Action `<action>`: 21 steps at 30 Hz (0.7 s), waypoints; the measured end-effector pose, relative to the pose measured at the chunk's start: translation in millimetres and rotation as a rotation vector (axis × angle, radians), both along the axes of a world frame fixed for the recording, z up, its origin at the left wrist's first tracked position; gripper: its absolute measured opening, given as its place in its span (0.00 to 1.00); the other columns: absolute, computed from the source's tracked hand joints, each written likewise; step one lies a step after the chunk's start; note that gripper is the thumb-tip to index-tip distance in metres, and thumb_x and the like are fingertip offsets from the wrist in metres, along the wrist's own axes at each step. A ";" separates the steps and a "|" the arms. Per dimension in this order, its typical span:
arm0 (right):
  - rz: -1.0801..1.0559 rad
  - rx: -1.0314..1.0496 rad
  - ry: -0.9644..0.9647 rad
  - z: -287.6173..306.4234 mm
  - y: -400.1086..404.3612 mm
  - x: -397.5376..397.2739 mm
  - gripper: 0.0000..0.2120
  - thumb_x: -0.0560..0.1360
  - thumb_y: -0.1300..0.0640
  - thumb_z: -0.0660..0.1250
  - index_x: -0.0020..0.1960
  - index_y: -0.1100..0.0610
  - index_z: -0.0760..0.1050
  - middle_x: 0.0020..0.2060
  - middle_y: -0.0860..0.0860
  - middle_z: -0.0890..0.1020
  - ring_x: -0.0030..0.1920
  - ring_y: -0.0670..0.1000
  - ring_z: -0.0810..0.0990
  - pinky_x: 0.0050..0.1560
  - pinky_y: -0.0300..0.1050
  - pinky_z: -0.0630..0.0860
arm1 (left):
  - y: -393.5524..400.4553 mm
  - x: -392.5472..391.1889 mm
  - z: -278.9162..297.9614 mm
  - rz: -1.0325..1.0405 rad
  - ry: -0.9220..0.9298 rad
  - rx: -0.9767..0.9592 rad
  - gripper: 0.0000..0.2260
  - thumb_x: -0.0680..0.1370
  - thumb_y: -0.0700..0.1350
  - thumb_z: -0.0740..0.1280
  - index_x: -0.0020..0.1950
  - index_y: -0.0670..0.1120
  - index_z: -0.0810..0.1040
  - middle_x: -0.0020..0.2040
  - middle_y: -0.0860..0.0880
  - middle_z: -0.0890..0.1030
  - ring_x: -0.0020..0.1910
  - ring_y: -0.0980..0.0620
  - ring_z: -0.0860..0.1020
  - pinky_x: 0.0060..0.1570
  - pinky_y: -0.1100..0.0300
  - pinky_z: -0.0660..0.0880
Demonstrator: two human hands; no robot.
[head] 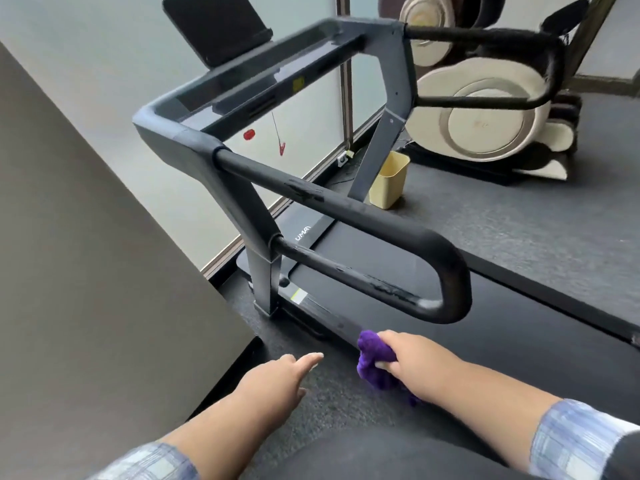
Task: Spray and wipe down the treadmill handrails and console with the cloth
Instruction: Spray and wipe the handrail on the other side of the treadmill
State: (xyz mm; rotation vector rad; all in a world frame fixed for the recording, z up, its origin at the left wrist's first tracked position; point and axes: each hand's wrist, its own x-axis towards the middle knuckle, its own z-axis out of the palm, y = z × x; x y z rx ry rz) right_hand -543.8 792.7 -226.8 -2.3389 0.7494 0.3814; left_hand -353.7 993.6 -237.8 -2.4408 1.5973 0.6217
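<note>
A dark treadmill fills the view. Its near looped black handrail runs from the grey upright toward me, and the far handrail sits at upper right. The console bar carries a black tablet-like screen. My right hand is shut on a bunched purple cloth, low, just below the near handrail's loop and over the treadmill's side rail. My left hand is empty, fingers extended, above the dark floor. No spray bottle is visible.
A large grey slanted panel stands close on my left. A yellow bin sits on the floor beyond the treadmill deck. A cream and black exercise machine stands at the back right. Frosted glass wall behind the console.
</note>
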 end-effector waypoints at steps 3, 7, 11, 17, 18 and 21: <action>-0.003 0.020 0.045 -1.1 -4.0 9.2 0.12 0.78 0.44 0.64 0.60 0.45 0.71 0.52 0.44 0.81 0.53 0.50 0.79 0.52 0.47 0.75 | -12.3 16.6 0.4 0.001 0.011 0.018 0.29 0.80 0.52 0.61 0.75 0.66 0.49 0.60 0.50 0.73 0.54 0.47 0.78 0.48 0.52 0.76; -0.041 0.045 0.102 -2.5 -2.8 26.2 0.13 0.78 0.45 0.65 0.61 0.45 0.72 0.54 0.45 0.80 0.55 0.50 0.79 0.56 0.49 0.74 | -28.8 39.8 -6.9 -0.005 0.043 -0.017 0.29 0.80 0.52 0.61 0.75 0.67 0.50 0.61 0.51 0.74 0.55 0.47 0.79 0.49 0.53 0.76; -0.132 0.074 0.131 -11.4 13.5 45.4 0.12 0.78 0.44 0.64 0.60 0.45 0.73 0.53 0.44 0.81 0.54 0.49 0.80 0.57 0.49 0.75 | -36.3 72.1 -13.8 -0.106 0.072 -0.006 0.29 0.79 0.52 0.62 0.75 0.67 0.50 0.62 0.51 0.73 0.56 0.47 0.79 0.49 0.54 0.75; -0.443 0.095 -0.012 -7.0 53.4 90.5 0.06 0.77 0.44 0.66 0.52 0.42 0.74 0.44 0.41 0.83 0.41 0.40 0.81 0.46 0.41 0.76 | -43.3 141.6 -7.1 -0.292 0.142 -0.028 0.30 0.79 0.53 0.63 0.75 0.68 0.50 0.64 0.51 0.73 0.58 0.46 0.78 0.53 0.52 0.75; -0.485 0.091 -0.039 -4.1 59.7 98.0 0.06 0.76 0.44 0.66 0.52 0.41 0.73 0.44 0.40 0.83 0.44 0.40 0.80 0.49 0.41 0.76 | -44.0 150.5 -5.8 -0.316 0.161 -0.044 0.29 0.79 0.54 0.63 0.75 0.68 0.50 0.65 0.51 0.72 0.58 0.46 0.78 0.53 0.53 0.75; -0.605 0.080 -0.132 12.8 76.4 116.6 0.06 0.77 0.46 0.67 0.53 0.37 0.73 0.43 0.38 0.83 0.45 0.38 0.80 0.49 0.39 0.75 | -50.3 173.3 -2.1 -0.380 0.224 -0.100 0.29 0.79 0.54 0.63 0.75 0.67 0.51 0.68 0.52 0.72 0.60 0.48 0.77 0.55 0.54 0.74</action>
